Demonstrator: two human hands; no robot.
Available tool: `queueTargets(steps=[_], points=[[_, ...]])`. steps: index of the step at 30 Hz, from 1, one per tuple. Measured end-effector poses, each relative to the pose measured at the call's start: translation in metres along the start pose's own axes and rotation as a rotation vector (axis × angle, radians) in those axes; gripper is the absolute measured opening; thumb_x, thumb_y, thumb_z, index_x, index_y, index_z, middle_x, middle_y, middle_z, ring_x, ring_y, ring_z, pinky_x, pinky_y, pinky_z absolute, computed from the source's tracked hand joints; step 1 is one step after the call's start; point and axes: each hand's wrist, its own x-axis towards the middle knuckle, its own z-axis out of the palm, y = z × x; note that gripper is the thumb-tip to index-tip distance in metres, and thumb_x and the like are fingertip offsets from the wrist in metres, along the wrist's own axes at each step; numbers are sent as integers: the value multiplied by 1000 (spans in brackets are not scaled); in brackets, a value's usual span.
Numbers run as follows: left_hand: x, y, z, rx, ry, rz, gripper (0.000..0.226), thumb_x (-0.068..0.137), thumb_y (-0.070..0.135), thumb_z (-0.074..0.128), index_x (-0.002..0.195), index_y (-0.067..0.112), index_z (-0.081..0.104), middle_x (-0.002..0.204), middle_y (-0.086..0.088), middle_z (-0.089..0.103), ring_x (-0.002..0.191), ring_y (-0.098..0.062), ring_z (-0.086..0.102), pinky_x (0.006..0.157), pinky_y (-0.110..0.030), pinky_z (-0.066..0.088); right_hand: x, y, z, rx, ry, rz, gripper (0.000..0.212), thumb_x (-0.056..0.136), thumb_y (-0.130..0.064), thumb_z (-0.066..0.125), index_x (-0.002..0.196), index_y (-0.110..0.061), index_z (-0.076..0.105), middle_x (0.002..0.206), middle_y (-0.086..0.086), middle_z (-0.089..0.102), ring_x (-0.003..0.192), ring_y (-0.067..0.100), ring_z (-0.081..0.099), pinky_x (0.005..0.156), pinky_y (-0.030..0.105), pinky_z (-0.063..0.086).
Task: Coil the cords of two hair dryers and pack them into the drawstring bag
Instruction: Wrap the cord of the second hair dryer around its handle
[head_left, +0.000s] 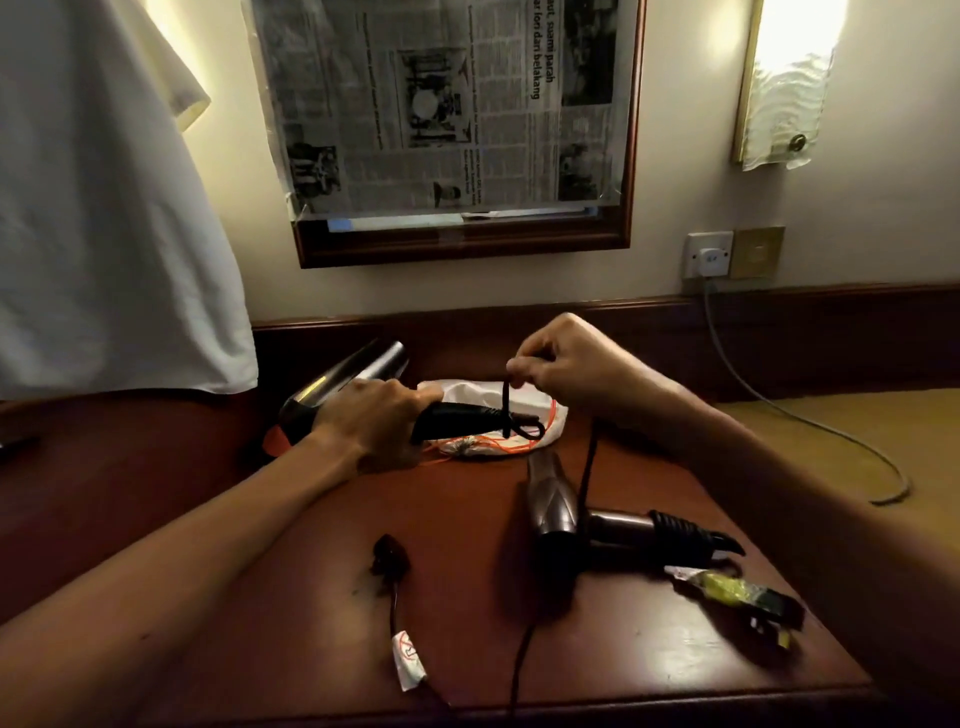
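Wooden desk (311, 597), dark red-brown, fills the near field. White cloth (93, 208) hangs far left. Newspaper-covered mirror (447, 114) on far wall.

Second hair dryer (558, 519) lies on desk, right of centre, handle pointing right. First hair dryer (343, 379) held above desk, left of centre, barrel pointing far-left.

White drawstring bag (467, 395) with orange string lies flat at far centre, behind the held dryer's handle.

Left hand (379, 421) grips the first dryer's handle. Right hand (566, 364) pinches the black cord (506, 410), looped round the handle end.

Plug (388, 556) rests near centre; tag (408, 657) on its cord.
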Motion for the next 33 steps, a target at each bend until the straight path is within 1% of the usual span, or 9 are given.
queueTargets(steps=[5,8,10,14,17,20,23,30,33], points=[[-7,-15,5,-127,175,131,35,70,24,58,105,24,53,75,-4,72,62,-27,68,53,-31,52,24,35,23,120,-17,77,20,86,-26,70,83,-8,78,77,6,74,70,15,63,69,36,52],[-8,-14,4,-236,231,75,33,71,24,56,102,27,49,71,-6,70,60,-28,66,53,-36,54,5,35,55,329,-8,86,21,93,-18,62,86,-4,75,59,-1,58,54,5,49,51,23,38],[-6,-11,2,-296,210,-29,24,75,25,56,99,26,51,74,-6,68,65,-29,66,58,-40,55,-19,26,73,349,16,104,24,98,-19,53,84,-14,72,53,-6,42,42,3,34,43,23,28],[1,-9,1,-244,48,-221,24,81,33,54,104,26,52,89,-7,67,81,-32,66,70,-39,54,-64,0,78,305,-229,166,15,101,-21,46,100,-12,58,58,-6,43,42,2,40,40,20,35],[3,-1,7,-134,-81,-174,37,81,35,54,118,28,51,97,-7,68,88,-31,66,73,-38,51,-55,-11,52,86,-192,112,29,98,-22,50,82,-1,63,60,-2,48,53,8,42,52,30,35],[1,6,10,-80,-79,-71,39,80,29,52,118,29,51,94,-4,70,88,-28,67,72,-36,51,-25,-7,21,18,-16,110,33,94,-22,56,66,-10,68,55,-2,55,49,10,45,50,28,35],[-2,8,11,-57,-71,16,35,78,26,51,113,27,52,90,-2,69,84,-26,68,67,-34,50,1,17,15,-20,-14,78,23,91,-24,62,73,-15,74,67,-1,68,58,6,56,58,24,43],[-15,14,22,-170,20,-16,36,69,29,51,106,29,51,83,-6,71,76,-32,67,61,-35,49,-3,48,49,381,-155,192,31,93,-27,60,67,-17,72,50,-10,51,46,3,38,40,15,29],[-16,19,20,-243,30,-144,42,72,29,52,114,31,53,88,-7,71,81,-34,66,68,-39,54,-18,50,69,448,-108,268,32,98,-26,53,81,-7,73,44,-13,40,38,1,28,37,18,20]])
